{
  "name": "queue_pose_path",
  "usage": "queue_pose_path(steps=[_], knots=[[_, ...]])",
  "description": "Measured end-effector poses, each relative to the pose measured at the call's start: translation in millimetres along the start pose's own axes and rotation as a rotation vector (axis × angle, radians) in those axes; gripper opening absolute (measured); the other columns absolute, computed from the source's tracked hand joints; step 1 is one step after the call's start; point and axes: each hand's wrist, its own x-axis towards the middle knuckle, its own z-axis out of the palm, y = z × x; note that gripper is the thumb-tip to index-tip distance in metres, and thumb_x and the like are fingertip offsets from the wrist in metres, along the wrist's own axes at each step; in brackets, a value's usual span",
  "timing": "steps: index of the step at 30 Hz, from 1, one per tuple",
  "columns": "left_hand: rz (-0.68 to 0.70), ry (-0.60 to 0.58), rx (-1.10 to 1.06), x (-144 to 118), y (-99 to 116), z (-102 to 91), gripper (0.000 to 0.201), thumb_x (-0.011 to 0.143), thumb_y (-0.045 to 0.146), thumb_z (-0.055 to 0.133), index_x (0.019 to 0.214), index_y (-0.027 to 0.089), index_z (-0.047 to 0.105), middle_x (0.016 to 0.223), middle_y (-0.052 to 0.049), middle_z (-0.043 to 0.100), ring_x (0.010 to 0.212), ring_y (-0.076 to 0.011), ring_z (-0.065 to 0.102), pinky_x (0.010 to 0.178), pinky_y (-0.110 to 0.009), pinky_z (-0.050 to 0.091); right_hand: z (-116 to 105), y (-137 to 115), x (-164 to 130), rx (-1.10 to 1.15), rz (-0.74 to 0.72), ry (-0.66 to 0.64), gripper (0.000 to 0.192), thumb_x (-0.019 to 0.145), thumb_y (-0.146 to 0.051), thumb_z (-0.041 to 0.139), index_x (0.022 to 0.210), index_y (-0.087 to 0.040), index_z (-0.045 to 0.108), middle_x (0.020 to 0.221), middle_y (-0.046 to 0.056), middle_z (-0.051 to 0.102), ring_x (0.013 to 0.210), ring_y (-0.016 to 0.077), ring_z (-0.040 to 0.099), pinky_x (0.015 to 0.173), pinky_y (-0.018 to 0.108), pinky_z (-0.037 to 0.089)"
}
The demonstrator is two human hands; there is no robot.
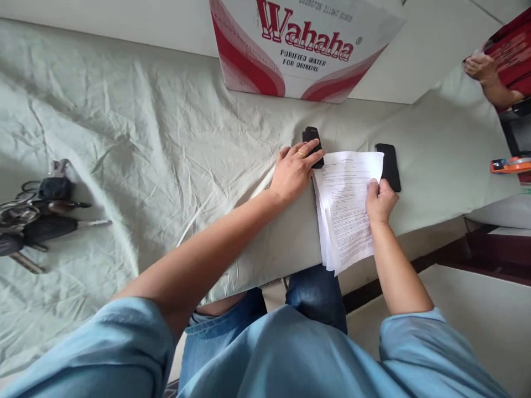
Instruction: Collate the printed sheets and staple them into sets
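Observation:
My left hand, with a ring on one finger, lies over a small black stapler. Its fingers rest across the stapler's top, and the stapler's near end meets the upper left corner of a stack of printed sheets. The sheets are slightly fanned along their left side, and their lower end hangs past the table edge. My right hand grips the stack by its right edge, thumb on top. Just beyond that hand lies a flat black phone-like object, close to the paper's right corner.
A Wahaha water carton stands at the back of the cloth-covered table. A bunch of keys lies far left. At the right edge are another person's hand and an orange object. The table's front edge is near my lap.

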Motion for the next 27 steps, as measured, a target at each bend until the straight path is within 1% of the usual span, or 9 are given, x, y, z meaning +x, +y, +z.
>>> queue_pose_path(steps=[4, 8, 10, 12, 15, 18, 22, 24, 27], knots=[[0.033, 0.002, -0.044, -8.2, -4.0, -1.5, 0.076, 0.108, 0.004, 0.057, 0.177, 0.029, 0.076, 0.202, -0.012, 0.058, 0.183, -0.0367, 0.062, 0.148, -0.068, 0.054, -0.6, -2.7, -0.9, 0.009, 0.002, 0.014, 0.051, 0.108, -0.033, 0.068, 0.072, -0.035, 0.031, 0.062, -0.007, 0.035, 0.068, 0.0176, 0.035, 0.077, 0.039, 0.032], [0.078, 0.033, -0.088, -5.2, -15.5, 3.9, 0.080, 0.105, 0.005, 0.062, 0.182, 0.024, 0.071, 0.198, -0.014, 0.062, 0.180, -0.0375, 0.066, 0.151, -0.069, 0.053, -0.6, 2.6, -3.0, 0.023, -0.016, 0.012, 0.053, 0.110, -0.044, 0.067, 0.073, -0.035, 0.030, 0.059, -0.008, 0.032, 0.067, 0.0175, 0.033, 0.074, 0.038, 0.034], [0.096, 0.045, -0.078, -2.5, -17.9, 5.5, 0.078, 0.104, 0.006, 0.064, 0.180, 0.025, 0.073, 0.197, -0.012, 0.064, 0.177, -0.0375, 0.069, 0.149, -0.069, 0.056, -1.2, 6.3, -3.7, 0.032, -0.030, 0.009, 0.052, 0.110, -0.048, 0.064, 0.073, -0.034, 0.031, 0.059, -0.006, 0.035, 0.067, 0.0174, 0.034, 0.072, 0.037, 0.034], [0.084, 0.042, -0.056, -1.2, -16.8, 5.1, 0.076, 0.107, 0.008, 0.063, 0.180, 0.027, 0.073, 0.198, -0.010, 0.063, 0.173, -0.0380, 0.073, 0.142, -0.069, 0.063, -1.8, 10.2, -4.0, 0.045, -0.044, 0.005, 0.051, 0.110, -0.051, 0.062, 0.072, -0.034, 0.033, 0.059, -0.005, 0.038, 0.068, 0.0174, 0.035, 0.071, 0.037, 0.034], [0.057, 0.023, -0.015, -1.7, -12.0, 1.6, 0.074, 0.111, 0.011, 0.063, 0.181, 0.030, 0.071, 0.199, -0.009, 0.062, 0.170, -0.0381, 0.076, 0.135, -0.067, 0.068, -1.5, 16.4, -4.1, 0.088, -0.071, 0.006, 0.054, 0.109, -0.058, 0.061, 0.071, -0.033, 0.033, 0.060, -0.005, 0.035, 0.068, 0.0168, 0.032, 0.070, 0.037, 0.032], [0.052, 0.008, 0.019, -2.3, -9.3, -2.8, 0.074, 0.112, 0.012, 0.063, 0.183, 0.030, 0.068, 0.200, -0.008, 0.060, 0.173, -0.0381, 0.073, 0.136, -0.065, 0.068, -0.3, 21.8, -3.6, 0.149, -0.100, 0.017, 0.061, 0.108, -0.071, 0.063, 0.070, -0.033, 0.034, 0.063, -0.005, 0.033, 0.069, 0.0167, 0.032, 0.069, 0.038, 0.032], [0.056, 0.017, 0.001, -1.4, -12.3, -5.5, 0.076, 0.109, 0.012, 0.066, 0.182, 0.032, 0.068, 0.201, -0.006, 0.060, 0.176, -0.0379, 0.072, 0.139, -0.064, 0.067, 1.6, 23.4, -1.2, 0.176, -0.101, -0.013, 0.064, 0.107, -0.084, 0.064, 0.074, -0.032, 0.045, 0.066, -0.003, 0.043, 0.070, 0.0187, 0.039, 0.069, 0.039, 0.036], [0.064, 0.037, -0.008, -1.2, -14.5, -5.4, 0.076, 0.109, 0.012, 0.066, 0.181, 0.035, 0.069, 0.200, -0.004, 0.061, 0.176, -0.0364, 0.072, 0.140, -0.062, 0.067, 3.3, 21.9, 0.4, 0.179, -0.093, -0.037, 0.064, 0.105, -0.085, 0.067, 0.076, -0.032, 0.047, 0.066, -0.002, 0.046, 0.071, 0.0191, 0.041, 0.068, 0.038, 0.035], [0.075, 0.060, 0.002, -1.9, -16.9, -4.9, 0.076, 0.108, 0.010, 0.065, 0.181, 0.033, 0.070, 0.199, -0.006, 0.062, 0.174, -0.0353, 0.074, 0.139, -0.061, 0.068, 5.7, 19.3, 1.3, 0.162, -0.087, -0.047, 0.064, 0.104, -0.080, 0.071, 0.073, -0.033, 0.039, 0.062, -0.003, 0.041, 0.069, 0.0178, 0.035, 0.066, 0.038, 0.032]])
